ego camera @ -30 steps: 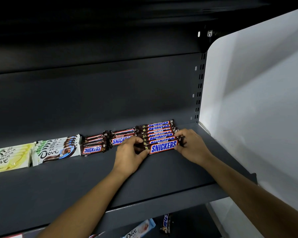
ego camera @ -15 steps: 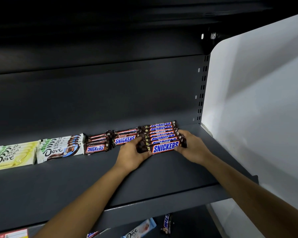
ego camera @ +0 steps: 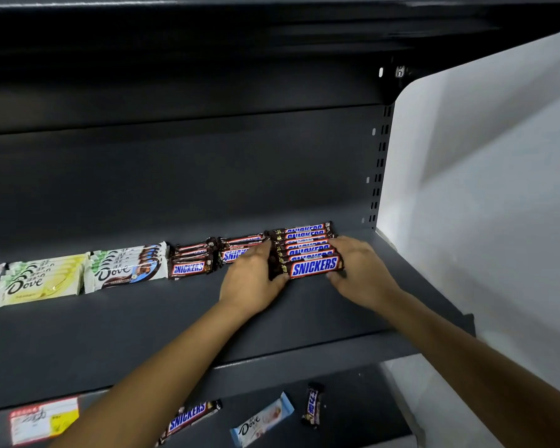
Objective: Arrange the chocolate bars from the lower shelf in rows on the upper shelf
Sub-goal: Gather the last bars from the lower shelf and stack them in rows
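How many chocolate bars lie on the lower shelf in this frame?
3: a Snickers bar at left, a blue Dove bar in the middle, a dark bar at right. The left arm may hide others.

Dark grey metal shelving unit (ego camera: 304, 360); plain matte back panel (ego camera: 175, 176) beyond the fingers (ego camera: 346, 247); slotted upright (ego camera: 380, 163) up and right of them; white wall (ego camera: 482, 189) further right, brightly lit, crossed by soft grey shadow bands; underside of another shelf (ego camera: 207, 30) high above, nearly black; price label (ego camera: 42, 418) down left.
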`<action>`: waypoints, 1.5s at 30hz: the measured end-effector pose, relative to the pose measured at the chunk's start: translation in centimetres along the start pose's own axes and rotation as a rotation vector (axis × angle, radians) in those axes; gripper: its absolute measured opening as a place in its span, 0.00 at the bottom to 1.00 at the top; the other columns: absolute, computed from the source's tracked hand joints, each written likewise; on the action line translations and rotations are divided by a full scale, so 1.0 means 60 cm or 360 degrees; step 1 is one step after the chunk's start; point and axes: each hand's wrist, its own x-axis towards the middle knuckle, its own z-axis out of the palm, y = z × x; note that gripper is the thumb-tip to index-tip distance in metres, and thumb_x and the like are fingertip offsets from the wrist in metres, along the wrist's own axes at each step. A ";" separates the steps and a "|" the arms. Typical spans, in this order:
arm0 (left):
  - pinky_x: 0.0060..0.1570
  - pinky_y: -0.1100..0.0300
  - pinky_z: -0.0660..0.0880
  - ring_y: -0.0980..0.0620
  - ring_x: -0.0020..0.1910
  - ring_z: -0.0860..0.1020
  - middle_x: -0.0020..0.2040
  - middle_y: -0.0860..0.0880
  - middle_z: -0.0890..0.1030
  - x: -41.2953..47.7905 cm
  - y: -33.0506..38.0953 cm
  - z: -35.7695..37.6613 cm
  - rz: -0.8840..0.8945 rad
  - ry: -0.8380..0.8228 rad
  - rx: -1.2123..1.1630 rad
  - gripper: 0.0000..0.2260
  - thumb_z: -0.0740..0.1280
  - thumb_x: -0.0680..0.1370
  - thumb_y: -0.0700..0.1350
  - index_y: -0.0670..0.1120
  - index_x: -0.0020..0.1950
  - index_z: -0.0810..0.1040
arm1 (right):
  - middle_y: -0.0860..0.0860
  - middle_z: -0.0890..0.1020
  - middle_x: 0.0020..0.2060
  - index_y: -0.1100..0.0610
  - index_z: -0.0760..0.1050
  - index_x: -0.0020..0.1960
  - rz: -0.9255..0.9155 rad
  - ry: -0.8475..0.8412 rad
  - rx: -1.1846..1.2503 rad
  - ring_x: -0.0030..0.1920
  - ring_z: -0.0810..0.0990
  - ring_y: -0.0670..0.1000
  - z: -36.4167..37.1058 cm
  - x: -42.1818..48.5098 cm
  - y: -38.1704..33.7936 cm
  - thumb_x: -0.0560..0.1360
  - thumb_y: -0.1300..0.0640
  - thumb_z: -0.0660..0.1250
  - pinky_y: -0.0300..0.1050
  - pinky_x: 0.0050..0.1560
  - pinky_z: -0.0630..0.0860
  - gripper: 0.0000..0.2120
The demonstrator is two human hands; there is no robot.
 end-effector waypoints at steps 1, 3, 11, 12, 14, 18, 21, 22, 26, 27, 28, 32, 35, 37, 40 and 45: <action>0.59 0.58 0.68 0.47 0.64 0.71 0.66 0.48 0.73 -0.011 0.007 -0.006 0.0049 -0.0023 0.0087 0.27 0.68 0.73 0.53 0.48 0.69 0.66 | 0.53 0.71 0.66 0.58 0.66 0.69 -0.0034 0.0002 -0.0057 0.66 0.67 0.54 -0.001 -0.011 -0.015 0.73 0.54 0.67 0.44 0.66 0.63 0.27; 0.65 0.57 0.64 0.47 0.69 0.65 0.72 0.47 0.66 -0.039 0.017 -0.021 0.0134 -0.0055 0.0220 0.31 0.65 0.75 0.54 0.47 0.74 0.59 | 0.54 0.70 0.67 0.58 0.66 0.69 -0.0113 0.0026 -0.0125 0.66 0.66 0.55 -0.002 -0.034 -0.047 0.73 0.55 0.67 0.45 0.67 0.62 0.26; 0.60 0.53 0.72 0.46 0.64 0.72 0.66 0.46 0.74 -0.213 0.000 -0.087 0.0455 0.0010 0.0359 0.26 0.65 0.74 0.50 0.43 0.69 0.68 | 0.53 0.78 0.50 0.58 0.77 0.54 -0.0391 0.0259 -0.0083 0.50 0.75 0.54 0.016 -0.176 -0.181 0.69 0.59 0.68 0.49 0.50 0.75 0.14; 0.55 0.54 0.76 0.46 0.58 0.76 0.60 0.46 0.78 -0.239 -0.007 -0.085 0.0527 0.0090 0.0328 0.22 0.64 0.72 0.48 0.43 0.65 0.73 | 0.53 0.79 0.49 0.57 0.77 0.53 -0.0418 0.0275 -0.0071 0.49 0.76 0.54 0.024 -0.200 -0.193 0.70 0.58 0.66 0.48 0.49 0.75 0.12; 0.48 0.56 0.78 0.47 0.51 0.79 0.54 0.47 0.81 -0.289 -0.024 -0.069 0.0697 0.0220 0.0284 0.19 0.60 0.70 0.47 0.42 0.59 0.78 | 0.51 0.79 0.45 0.57 0.78 0.49 -0.0451 0.0270 -0.0061 0.46 0.76 0.52 0.048 -0.248 -0.205 0.71 0.56 0.60 0.44 0.47 0.75 0.11; 0.40 0.59 0.79 0.50 0.44 0.80 0.51 0.50 0.82 -0.368 -0.071 -0.005 0.0790 0.0018 0.0304 0.18 0.70 0.67 0.44 0.45 0.57 0.80 | 0.51 0.79 0.41 0.57 0.78 0.44 -0.0404 0.0121 0.0003 0.42 0.75 0.52 0.124 -0.322 -0.186 0.69 0.59 0.62 0.43 0.40 0.76 0.07; 0.37 0.60 0.79 0.51 0.41 0.81 0.47 0.52 0.83 -0.396 -0.115 0.051 0.0539 -0.0315 0.0390 0.24 0.77 0.60 0.47 0.48 0.55 0.80 | 0.52 0.80 0.42 0.55 0.79 0.45 -0.0016 -0.0231 0.0028 0.43 0.78 0.55 0.186 -0.351 -0.143 0.68 0.62 0.68 0.47 0.41 0.79 0.07; 0.36 0.59 0.79 0.51 0.41 0.81 0.46 0.52 0.84 -0.397 -0.126 0.066 0.0461 -0.0424 0.0433 0.24 0.77 0.60 0.48 0.49 0.55 0.80 | 0.53 0.81 0.44 0.55 0.80 0.46 0.0147 -0.0359 0.0030 0.45 0.79 0.56 0.203 -0.353 -0.127 0.70 0.60 0.67 0.48 0.43 0.79 0.06; 0.52 0.56 0.74 0.47 0.57 0.76 0.58 0.48 0.79 -0.386 -0.160 0.129 0.0192 -0.0775 0.0604 0.18 0.63 0.76 0.52 0.48 0.64 0.73 | 0.57 0.82 0.48 0.57 0.79 0.50 0.0656 -0.0798 -0.0005 0.48 0.80 0.58 0.267 -0.331 -0.069 0.76 0.56 0.59 0.44 0.45 0.75 0.11; 0.54 0.55 0.72 0.46 0.59 0.75 0.60 0.48 0.77 -0.380 -0.168 0.150 0.0177 -0.0798 0.0609 0.19 0.61 0.77 0.53 0.48 0.66 0.71 | 0.57 0.82 0.48 0.57 0.80 0.51 0.0754 -0.0827 0.0012 0.49 0.80 0.58 0.283 -0.324 -0.056 0.76 0.55 0.59 0.43 0.44 0.74 0.12; 0.54 0.56 0.72 0.46 0.59 0.74 0.60 0.47 0.76 -0.373 -0.175 0.171 0.0146 -0.0818 0.0616 0.19 0.60 0.78 0.54 0.47 0.66 0.70 | 0.57 0.82 0.49 0.57 0.80 0.52 0.0839 -0.0828 0.0031 0.50 0.80 0.58 0.299 -0.316 -0.042 0.77 0.53 0.60 0.43 0.45 0.73 0.12; 0.53 0.56 0.72 0.47 0.58 0.74 0.60 0.46 0.76 -0.337 -0.196 0.259 0.0001 -0.0881 0.0619 0.20 0.60 0.78 0.56 0.45 0.65 0.70 | 0.57 0.82 0.52 0.59 0.80 0.54 0.1109 -0.0818 0.0094 0.54 0.79 0.58 0.371 -0.290 0.013 0.75 0.48 0.65 0.45 0.51 0.73 0.16; 0.59 0.53 0.69 0.45 0.64 0.69 0.64 0.45 0.72 -0.310 -0.202 0.321 -0.0102 -0.0945 0.0591 0.24 0.60 0.78 0.56 0.45 0.69 0.65 | 0.59 0.81 0.52 0.60 0.78 0.54 0.1172 -0.0778 0.0136 0.54 0.78 0.59 0.419 -0.279 0.044 0.74 0.45 0.66 0.48 0.54 0.74 0.19; 0.62 0.53 0.67 0.44 0.65 0.68 0.66 0.44 0.71 -0.299 -0.207 0.356 -0.0162 -0.0976 0.0542 0.26 0.61 0.77 0.56 0.44 0.70 0.62 | 0.59 0.80 0.53 0.61 0.77 0.55 0.1214 -0.0754 0.0171 0.55 0.77 0.60 0.444 -0.274 0.057 0.74 0.44 0.66 0.48 0.54 0.73 0.21; 0.63 0.52 0.68 0.44 0.65 0.67 0.66 0.43 0.71 -0.291 -0.215 0.396 -0.0246 -0.0990 0.0497 0.26 0.62 0.77 0.55 0.44 0.70 0.61 | 0.58 0.79 0.54 0.60 0.74 0.58 0.1210 -0.0674 0.0128 0.56 0.76 0.59 0.475 -0.267 0.068 0.70 0.38 0.66 0.51 0.55 0.75 0.28; 0.59 0.51 0.71 0.44 0.62 0.71 0.62 0.44 0.74 -0.282 -0.233 0.433 -0.0405 -0.0997 0.0433 0.26 0.66 0.75 0.55 0.46 0.67 0.64 | 0.58 0.74 0.60 0.61 0.68 0.64 0.1248 -0.0587 0.0074 0.61 0.71 0.59 0.503 -0.258 0.071 0.68 0.41 0.70 0.52 0.55 0.72 0.33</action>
